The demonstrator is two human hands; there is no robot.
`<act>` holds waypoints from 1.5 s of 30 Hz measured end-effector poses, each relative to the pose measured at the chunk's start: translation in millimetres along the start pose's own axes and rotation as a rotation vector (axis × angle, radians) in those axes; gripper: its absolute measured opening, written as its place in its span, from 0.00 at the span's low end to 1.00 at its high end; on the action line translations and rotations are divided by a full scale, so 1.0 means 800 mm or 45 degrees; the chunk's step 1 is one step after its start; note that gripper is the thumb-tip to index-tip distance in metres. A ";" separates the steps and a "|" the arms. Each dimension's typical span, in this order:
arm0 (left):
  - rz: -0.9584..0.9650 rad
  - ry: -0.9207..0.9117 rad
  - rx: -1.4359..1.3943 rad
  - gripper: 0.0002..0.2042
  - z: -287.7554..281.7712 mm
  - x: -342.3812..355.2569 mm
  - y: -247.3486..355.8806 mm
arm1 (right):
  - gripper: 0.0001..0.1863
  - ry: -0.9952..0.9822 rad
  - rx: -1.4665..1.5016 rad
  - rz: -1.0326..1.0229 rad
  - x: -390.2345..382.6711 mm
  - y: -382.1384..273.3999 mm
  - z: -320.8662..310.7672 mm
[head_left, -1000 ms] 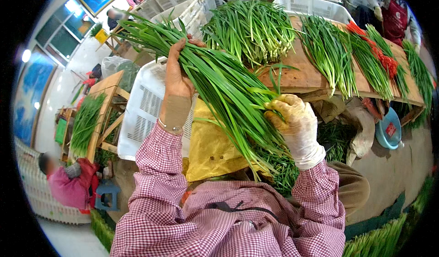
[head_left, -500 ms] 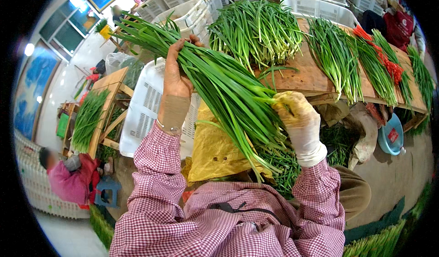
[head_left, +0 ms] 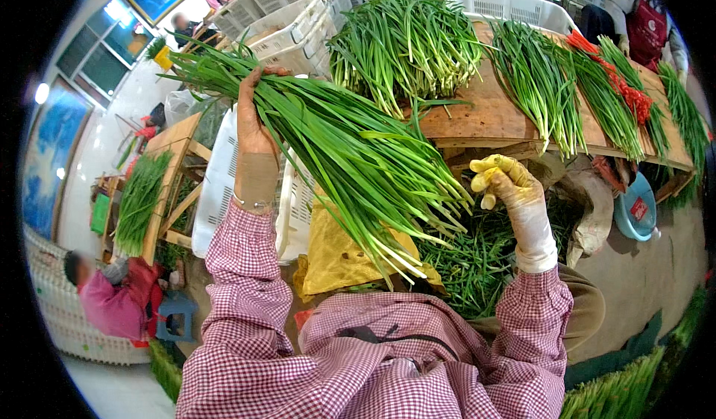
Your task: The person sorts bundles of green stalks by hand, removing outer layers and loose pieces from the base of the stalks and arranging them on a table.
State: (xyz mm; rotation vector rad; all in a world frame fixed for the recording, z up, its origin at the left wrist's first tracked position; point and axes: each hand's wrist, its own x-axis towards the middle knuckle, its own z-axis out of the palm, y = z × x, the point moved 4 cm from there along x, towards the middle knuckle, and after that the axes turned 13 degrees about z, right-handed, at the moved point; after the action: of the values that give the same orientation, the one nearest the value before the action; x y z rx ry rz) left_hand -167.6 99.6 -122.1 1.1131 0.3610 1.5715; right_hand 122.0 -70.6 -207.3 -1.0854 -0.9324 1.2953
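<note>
1. Bundle of green onions (head_left: 350,158): held in the air in front of the person, slanting from upper left (leaf tips) down to lower right (pale stem ends). Leaves long, flat, bright green; stem ends whitish-green and fanned slightly apart at the low end
2. Bundle sits above a yellow sack (head_left: 335,255) and a loose heap of green trimmings (head_left: 470,262); it is near the front edge of the wooden tabletop (head_left: 485,113) but not resting on it
3. Left hand (head_left: 253,132): arm raised and stretched forward, palm under the leafy upper part of the bundle, fingers curled up around it. Grip clenched on the bundle; a strip of tan wrap sits on the wrist above a checked pink sleeve (head_left: 250,270)
4. Right hand (head_left: 507,184): in a stained yellowish-white glove, forearm upright, fingers loosely curled. Grip released, holding nothing; it sits just beside the lower end of the bundle, apart from the stems
5. Tabletop carries more piles of green onions (head_left: 406,46), with red ties (head_left: 619,83) lying among the piles to the right
6. White plastic crate (head_left: 216,195) stands below the left arm; more white crates are stacked behind the tabletop
7. Another person in a pink top (head_left: 112,299) crouches at lower left
</note>
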 end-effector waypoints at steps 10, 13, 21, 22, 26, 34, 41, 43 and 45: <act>-0.004 0.029 0.012 0.13 0.019 -0.003 0.001 | 0.15 0.376 -1.349 -0.712 0.003 -0.004 0.069; -0.013 -0.002 -0.080 0.13 0.005 0.010 0.002 | 0.12 0.398 -1.072 -0.835 0.012 0.002 0.065; 0.000 0.077 0.051 0.13 -0.017 0.011 0.017 | 0.10 -0.165 0.163 0.179 0.004 0.009 0.018; -0.012 0.058 -0.007 0.13 -0.029 0.015 0.019 | 0.11 -0.231 0.208 0.141 0.003 0.011 0.007; 0.118 0.132 0.001 0.09 -0.050 0.012 0.044 | 0.12 -0.178 0.271 0.121 -0.031 0.042 -0.055; 0.343 0.152 0.190 0.10 -0.032 0.001 0.058 | 0.37 0.214 -1.168 0.968 -0.050 0.210 -0.133; 0.024 -0.143 -0.462 0.09 -0.004 0.013 0.034 | 0.27 -0.450 0.034 0.385 0.041 0.111 0.006; -0.063 -0.095 -0.623 0.09 0.013 0.011 0.034 | 0.23 -0.278 0.517 0.466 0.056 0.077 0.017; -0.044 -0.083 -0.430 0.12 0.021 0.011 0.035 | 0.17 -0.123 0.522 0.338 0.070 0.065 -0.001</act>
State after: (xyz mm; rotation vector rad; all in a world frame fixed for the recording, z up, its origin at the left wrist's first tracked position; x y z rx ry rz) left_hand -170.3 92.8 -89.5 0.8880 0.0660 1.4959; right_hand 113.7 -17.2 -261.1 -0.8465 -0.5655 1.6830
